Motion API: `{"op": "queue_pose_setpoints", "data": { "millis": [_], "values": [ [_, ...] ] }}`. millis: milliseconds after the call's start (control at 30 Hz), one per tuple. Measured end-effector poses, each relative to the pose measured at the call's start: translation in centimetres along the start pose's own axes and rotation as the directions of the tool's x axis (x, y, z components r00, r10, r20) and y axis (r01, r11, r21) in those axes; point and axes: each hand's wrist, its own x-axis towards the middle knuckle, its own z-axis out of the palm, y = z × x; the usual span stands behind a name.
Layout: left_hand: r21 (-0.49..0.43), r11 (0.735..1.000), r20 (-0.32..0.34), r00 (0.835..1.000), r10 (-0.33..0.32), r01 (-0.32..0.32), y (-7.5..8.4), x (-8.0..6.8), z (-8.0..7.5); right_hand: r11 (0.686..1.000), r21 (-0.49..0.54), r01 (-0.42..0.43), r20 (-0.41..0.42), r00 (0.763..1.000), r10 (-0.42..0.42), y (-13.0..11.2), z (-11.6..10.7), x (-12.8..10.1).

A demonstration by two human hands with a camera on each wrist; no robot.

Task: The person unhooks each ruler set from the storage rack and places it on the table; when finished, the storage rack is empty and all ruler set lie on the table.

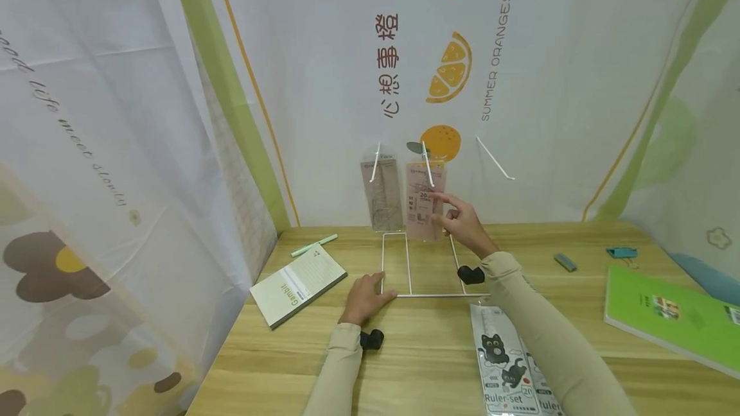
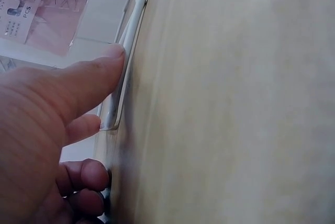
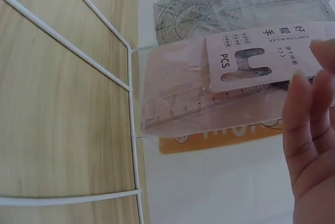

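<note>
Both hands work at a white wire rack [image 1: 430, 275] standing at the far middle of the bench [image 1: 439, 352]. Left hand [image 1: 364, 299] rests at the rack's near left corner, at about 8 o'clock from the frame's middle; in the left wrist view its fingers [image 2: 78, 85] lie nearly straight, pressing against the wire of the base and curling round nothing. Right hand [image 1: 462, 223] is up at the rack's 12 o'clock end, where its fingertips [image 3: 303, 114] touch the pink ruler packet [image 1: 424, 201] that hangs on the middle hook; whether the thumb pinches the packet from behind is hard to tell, since the right wrist view shows only straightish fingers lying on its card header. A grey ruler packet [image 1: 383, 192] hangs just beside it at 9 o'clock, on the neighbouring hook. A third hook [image 1: 494, 158] juts out at 3 o'clock, bare.

On the bench, a ruler-set pack with black cats [image 1: 504, 364] lies at 5 o'clock from the rack, beside the right forearm. A pale notebook [image 1: 297, 284] and a green pen [image 1: 314, 245] sit at 9 o'clock, and a green book [image 1: 670, 316], a blue clip [image 1: 622, 252] and a small grey block [image 1: 565, 262] at 3 o'clock.
</note>
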Motion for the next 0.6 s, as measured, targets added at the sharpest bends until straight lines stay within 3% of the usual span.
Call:
{"op": "queue_pose_setpoints", "data": {
  "millis": [333,600],
  "values": [
    [0.0,1.0,-0.006,1.0,0.011,-0.011,0.0,0.1,0.2,0.999,0.026,0.024,-0.02,1.0,-0.024,-0.1,0.3,0.1],
    [-0.004,1.0,0.014,1.0,-0.013,0.013,0.1,0.1,0.0,0.996,0.02,0.086,-0.064,0.994,-0.085,-3.5,0.4,-1.1]
  ]
}}
